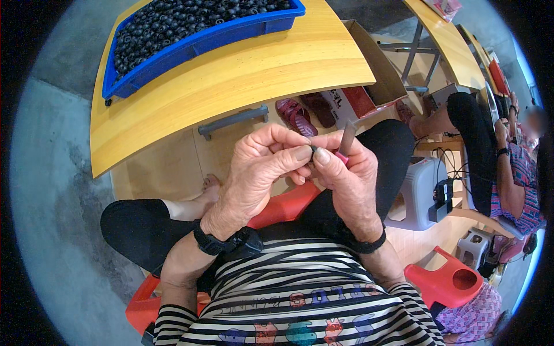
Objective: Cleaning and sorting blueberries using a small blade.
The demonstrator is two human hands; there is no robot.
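Observation:
My left hand (257,164) is closed in a pinch on a small black part (314,148) held above my lap. My right hand (353,179) meets it there, its thumb against the same part. In that right hand is also a small knife (348,140) with a pinkish-red handle, its blade sticking up past the index finger. Most of the black part is covered by my fingertips. Beyond my hands, a blue plastic bin (196,49) on the table is filled with many small black ring-like parts (173,26).
The yellow wooden table (242,75) has its near edge just beyond my hands. Under it lie dark red slippers (295,117) and an open cardboard box (375,63). To the right are a grey stool (418,187) with cables, a red stool (444,279) and other seated people.

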